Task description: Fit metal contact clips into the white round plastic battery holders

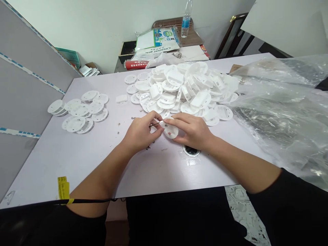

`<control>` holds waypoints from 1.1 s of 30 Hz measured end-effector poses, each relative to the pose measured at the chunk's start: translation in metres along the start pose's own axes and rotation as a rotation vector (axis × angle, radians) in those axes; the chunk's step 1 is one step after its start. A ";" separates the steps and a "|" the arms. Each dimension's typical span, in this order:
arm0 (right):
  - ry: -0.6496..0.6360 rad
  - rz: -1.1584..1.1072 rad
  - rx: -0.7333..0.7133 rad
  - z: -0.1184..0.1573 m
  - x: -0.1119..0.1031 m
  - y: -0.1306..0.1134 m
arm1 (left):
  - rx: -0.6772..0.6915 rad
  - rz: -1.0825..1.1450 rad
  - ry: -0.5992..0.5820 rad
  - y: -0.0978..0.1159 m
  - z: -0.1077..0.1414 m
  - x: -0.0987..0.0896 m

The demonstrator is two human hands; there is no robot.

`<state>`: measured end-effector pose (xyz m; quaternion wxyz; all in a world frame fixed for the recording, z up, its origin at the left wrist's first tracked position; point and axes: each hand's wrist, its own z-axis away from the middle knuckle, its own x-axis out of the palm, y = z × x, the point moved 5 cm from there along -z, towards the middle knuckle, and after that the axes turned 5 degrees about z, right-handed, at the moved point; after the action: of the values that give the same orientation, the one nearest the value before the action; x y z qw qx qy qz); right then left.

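Note:
My right hand [196,131] grips a round white plastic disc [172,132] by its edge, thumb below and fingers above. Small metal and reddish bits show on the disc's face. My left hand [142,131] is closed in a pinch on a thin dark metal piece [154,124], whose far end reaches the disc's upper left rim; its exact kind is too small to tell. Tiny metal parts [148,147] lie on the table below my left hand. Just behind both hands rises a large heap of white plastic discs [174,78], some with box-shaped backs.
A smaller group of white discs [79,110] lies at the left. A round black grommet [191,150] sits in the table [153,174] near my right wrist. Clear plastic sheeting [282,112] covers the right side. A water bottle [186,22] stands behind. A black cable [89,201] crosses my left forearm.

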<state>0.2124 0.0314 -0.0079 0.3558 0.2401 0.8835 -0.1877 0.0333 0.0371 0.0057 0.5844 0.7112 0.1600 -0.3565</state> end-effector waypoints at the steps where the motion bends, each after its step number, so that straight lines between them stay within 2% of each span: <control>1: 0.000 0.005 -0.006 0.000 0.000 -0.001 | -0.010 -0.003 0.003 0.000 0.000 0.001; 6: 0.014 -0.033 -0.027 -0.002 0.000 -0.005 | -0.044 -0.020 0.024 0.000 -0.001 0.005; 12: 0.029 -0.111 0.039 -0.001 0.000 -0.001 | -0.034 0.039 0.098 -0.001 -0.001 0.004; 18: 0.050 -0.191 0.089 -0.001 -0.002 0.002 | -0.046 0.073 0.123 -0.001 0.000 0.006; 25: 0.057 -0.261 0.107 -0.002 -0.006 0.004 | 0.047 0.056 0.064 0.004 -0.002 0.006; 30: 0.062 -0.300 0.127 -0.001 -0.007 0.006 | 0.038 0.108 0.003 0.001 -0.003 0.005; 33: 0.081 -0.335 0.124 -0.001 -0.009 0.006 | -0.020 0.217 -0.029 -0.005 -0.003 0.004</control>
<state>0.2207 0.0343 -0.0017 0.2684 0.1181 0.9115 -0.2885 0.0338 0.0407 0.0000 0.6290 0.7130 0.0771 -0.3000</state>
